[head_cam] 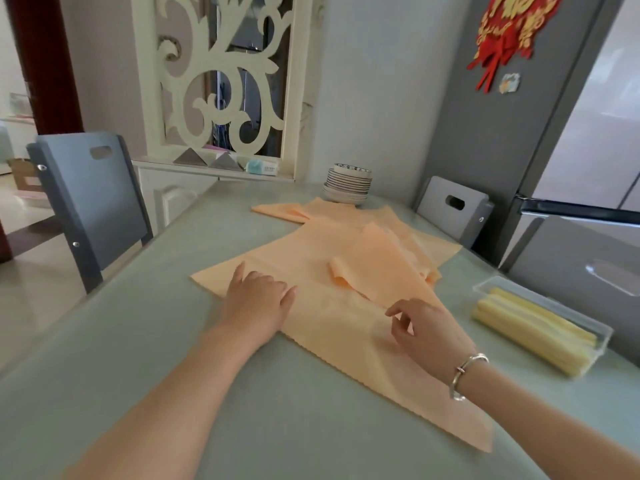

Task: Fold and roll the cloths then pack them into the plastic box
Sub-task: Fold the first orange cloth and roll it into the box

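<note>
Your left hand (258,299) lies flat, fingers straight, pressing the orange cloth (346,327) onto the tabletop (104,341); your right hand (426,329) (bracelet at the wrist) pinches its folded edge between thumb and forefinger. More orange cloths (408,237) lie beyond — the plastic box (540,323), holding yellow rolls (530,327), sits just right.

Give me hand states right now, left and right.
Left hand: open, fingers flat, pressing on the orange cloth.
Right hand: over the same cloth, fingers loosely curled; cannot tell whether it pinches the fabric.
</note>
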Motion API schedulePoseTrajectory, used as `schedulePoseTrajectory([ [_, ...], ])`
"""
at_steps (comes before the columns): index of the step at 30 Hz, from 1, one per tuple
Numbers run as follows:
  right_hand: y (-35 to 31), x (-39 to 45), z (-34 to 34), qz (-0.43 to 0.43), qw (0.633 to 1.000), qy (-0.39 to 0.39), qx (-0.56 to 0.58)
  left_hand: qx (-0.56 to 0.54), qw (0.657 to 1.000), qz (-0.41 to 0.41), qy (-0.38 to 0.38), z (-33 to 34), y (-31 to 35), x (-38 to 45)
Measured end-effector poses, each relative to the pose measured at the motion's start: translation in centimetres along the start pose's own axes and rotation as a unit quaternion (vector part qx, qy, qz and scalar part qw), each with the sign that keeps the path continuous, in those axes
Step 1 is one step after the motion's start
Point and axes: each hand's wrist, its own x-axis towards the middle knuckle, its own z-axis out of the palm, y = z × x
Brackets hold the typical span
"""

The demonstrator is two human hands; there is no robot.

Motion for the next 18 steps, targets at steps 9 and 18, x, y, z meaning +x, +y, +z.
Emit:
schedulePoseTrajectory([
  [9, -5.0, 1.6, 5.1, -0.029, 0.992, -0.123, -0.031, -0.082, 0.994, 0.001, -0.078, 0.9, -1.2, -1.1],
  [18, -5.3, 4.1, 5.2, -0.185, 0.979, -0.068, 0.043, 0.045, 0.991, -0.124, -0.015, -0.9, -2.4, -0.6],
])
